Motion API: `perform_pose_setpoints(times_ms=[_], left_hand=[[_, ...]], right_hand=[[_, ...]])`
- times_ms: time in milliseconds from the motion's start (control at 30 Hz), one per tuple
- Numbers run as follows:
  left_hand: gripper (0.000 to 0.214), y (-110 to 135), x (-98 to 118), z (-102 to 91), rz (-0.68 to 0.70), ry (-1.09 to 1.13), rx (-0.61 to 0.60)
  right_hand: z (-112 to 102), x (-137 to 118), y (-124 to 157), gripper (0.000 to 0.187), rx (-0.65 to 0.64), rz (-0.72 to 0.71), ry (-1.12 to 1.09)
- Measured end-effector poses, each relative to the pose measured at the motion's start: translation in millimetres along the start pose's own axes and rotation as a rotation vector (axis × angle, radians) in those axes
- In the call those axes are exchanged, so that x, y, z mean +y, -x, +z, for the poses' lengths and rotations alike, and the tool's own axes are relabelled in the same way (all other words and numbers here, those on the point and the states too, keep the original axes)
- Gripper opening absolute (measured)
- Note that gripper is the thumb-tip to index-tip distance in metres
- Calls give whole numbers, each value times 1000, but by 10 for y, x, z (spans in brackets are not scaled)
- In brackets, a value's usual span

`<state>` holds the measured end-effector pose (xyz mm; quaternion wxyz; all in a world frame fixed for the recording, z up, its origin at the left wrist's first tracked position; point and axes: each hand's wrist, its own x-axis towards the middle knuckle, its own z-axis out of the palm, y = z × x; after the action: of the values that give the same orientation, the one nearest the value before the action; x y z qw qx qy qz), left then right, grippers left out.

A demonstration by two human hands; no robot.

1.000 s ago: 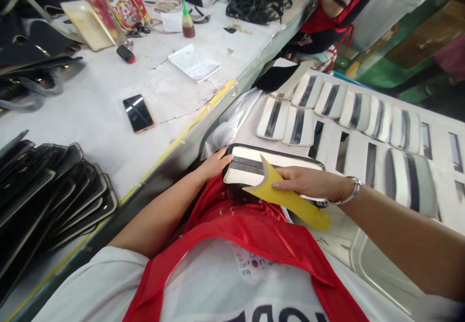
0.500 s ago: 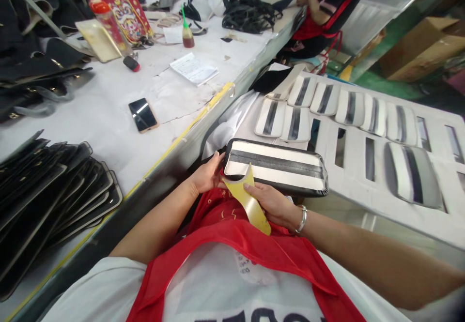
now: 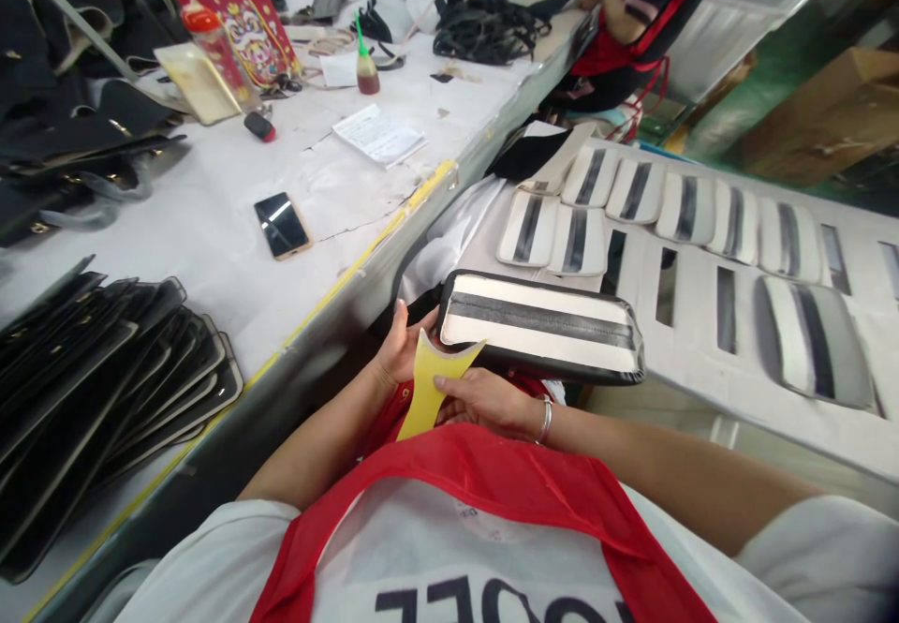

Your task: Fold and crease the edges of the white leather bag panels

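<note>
My left hand is at the left end of a long black bag piece, its thumb raised and its fingers tucked partly out of sight against that end. The bag piece has rounded corners, and its upper face bears white panels with a dark stripe along the middle. Between thumb and fingers, my right hand grips a yellow flat scraper-like plate with a curved-in end. That curved end points up, close to the near left corner of the bag piece; whether they touch I cannot tell.
A slotted white rack on the right carries several white pads with dark stripes. Stacked black panels, a phone, a notepad and a green-tipped bottle occupy the left table. A co-worker's arm shows beyond.
My right hand has moved left with the yellow plate, turning it so its curved end faces more upward. My left hand stays by the bag piece's end, thumb now higher.
</note>
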<state>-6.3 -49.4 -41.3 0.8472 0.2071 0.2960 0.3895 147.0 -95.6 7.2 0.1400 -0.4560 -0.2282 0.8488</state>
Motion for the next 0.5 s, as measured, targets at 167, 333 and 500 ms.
perform_pose_setpoints(times_ms=[167,333,500], left_hand=[[85,-43,-50,-29,12,-64,111],[81,-100,-49,81,-13,-113,167],[77,-141,-4,170,-47,-137,174]], right_hand=[[-11,-90,-110,22,31,32,-9],[-35,-111,-214,22,8,20,-94],[-120,-8,-344,26,-22,-23,-187]])
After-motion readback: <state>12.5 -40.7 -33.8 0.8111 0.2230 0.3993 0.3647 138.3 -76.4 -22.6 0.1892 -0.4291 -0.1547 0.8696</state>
